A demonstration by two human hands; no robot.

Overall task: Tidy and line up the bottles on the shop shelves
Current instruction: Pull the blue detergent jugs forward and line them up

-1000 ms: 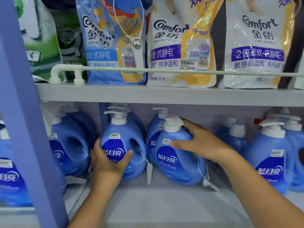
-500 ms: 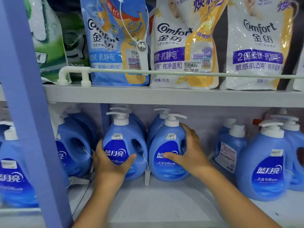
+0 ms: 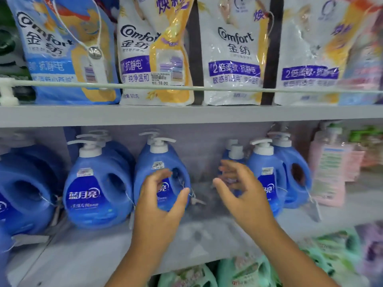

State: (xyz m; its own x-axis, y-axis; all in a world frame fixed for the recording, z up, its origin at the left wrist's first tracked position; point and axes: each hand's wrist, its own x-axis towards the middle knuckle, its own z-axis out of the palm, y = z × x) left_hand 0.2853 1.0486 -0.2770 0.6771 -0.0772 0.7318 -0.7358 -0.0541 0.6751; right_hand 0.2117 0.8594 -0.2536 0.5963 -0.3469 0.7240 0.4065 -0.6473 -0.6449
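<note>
Both hands have let go of the blue plastic pump bottles they were holding half a second ago, and the view has swung to the right along the shelf. Now the left hand (image 3: 159, 201) hovers in front of the middle blue pump bottle with the white price sticker (image 3: 160, 162), fingers spread and curled, gripping nothing. Further right, the right hand (image 3: 240, 189) is likewise open and empty, reaching toward a gap on the grey shelf board (image 3: 207, 235) and the small blue bottle at the back (image 3: 234, 156); whether it touches that bottle cannot be told through the blur.

On the left, the upright blue pump bottle with the white label text (image 3: 97, 187) and the middle one stand side by side, labels facing out, so that stretch looks finished. Still to do, by my reading, is the right stretch: the set-back small bottle and the right-hand blue pump bottles (image 3: 269, 172) sit unevenly, with a wide gap before them. Soft refill pouches (image 3: 153, 50) fill the upper shelf, untouched.
</note>
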